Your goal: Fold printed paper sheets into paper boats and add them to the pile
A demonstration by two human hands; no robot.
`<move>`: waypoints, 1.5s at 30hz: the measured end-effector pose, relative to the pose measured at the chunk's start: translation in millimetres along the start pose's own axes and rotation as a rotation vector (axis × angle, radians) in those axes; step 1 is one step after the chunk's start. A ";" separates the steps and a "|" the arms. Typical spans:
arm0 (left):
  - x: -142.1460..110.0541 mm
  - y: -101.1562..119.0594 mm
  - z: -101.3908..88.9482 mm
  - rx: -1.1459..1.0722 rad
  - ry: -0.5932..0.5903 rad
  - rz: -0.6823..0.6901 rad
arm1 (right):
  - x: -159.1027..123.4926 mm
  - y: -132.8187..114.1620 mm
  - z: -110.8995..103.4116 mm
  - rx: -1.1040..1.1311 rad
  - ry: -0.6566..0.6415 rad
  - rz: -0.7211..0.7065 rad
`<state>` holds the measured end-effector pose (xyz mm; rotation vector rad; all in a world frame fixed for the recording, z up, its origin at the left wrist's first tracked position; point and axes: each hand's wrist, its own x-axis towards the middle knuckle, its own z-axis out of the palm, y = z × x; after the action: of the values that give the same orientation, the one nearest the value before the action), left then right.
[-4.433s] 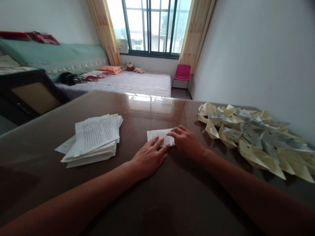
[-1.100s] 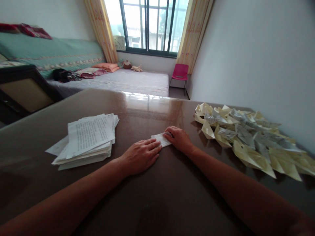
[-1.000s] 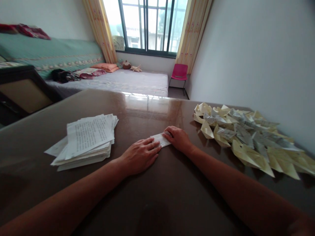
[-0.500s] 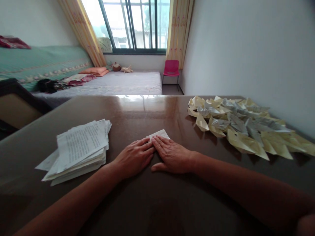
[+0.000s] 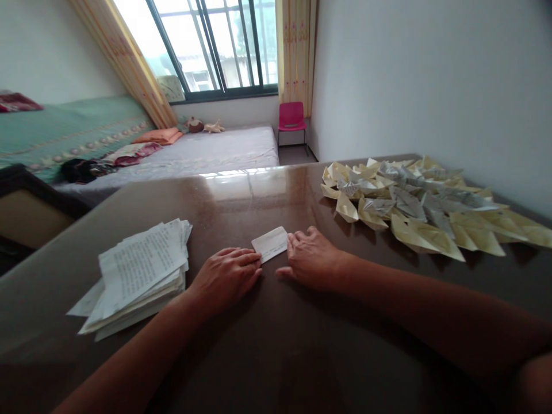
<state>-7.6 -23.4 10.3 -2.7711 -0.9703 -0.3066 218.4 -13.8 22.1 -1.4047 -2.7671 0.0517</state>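
Note:
A small folded piece of paper, white with faint print, lies on the brown table between my hands. My left hand rests flat on the tabletop, its fingertips touching the paper's lower left corner. At the right edge of the paper, my right hand lies with fingers bent and thumb spread away, fingertips touching or very near the edge. Neither hand is closed around anything.
To the left stands a stack of printed sheets. Many folded paper boats in cream and grey cover the table's right side by the wall. Beyond the glossy table are a bed and a pink chair.
My hands have moved apart, the right one sliding off the paper to its right edge, so the folded paper now shows. The view has tilted slightly.

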 end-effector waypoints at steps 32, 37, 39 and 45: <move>1.7 10.7 10.8 -0.159 0.378 -0.136 | 38.2 53.2 16.3 1.062 0.358 0.032; 4.6 7.8 11.7 0.123 0.407 -0.013 | 42.8 47.4 33.8 1.081 0.204 -0.011; 5.1 7.4 12.7 0.135 0.354 0.081 | 44.2 44.2 37.3 1.025 0.212 -0.006; 5.1 2.0 16.9 0.101 0.237 0.013 | 36.3 41.3 20.3 0.680 0.489 -0.111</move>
<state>-0.3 -17.7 -4.9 -2.5760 -0.8828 -0.5533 229.2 39.7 0.6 -0.9256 -2.1134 0.5131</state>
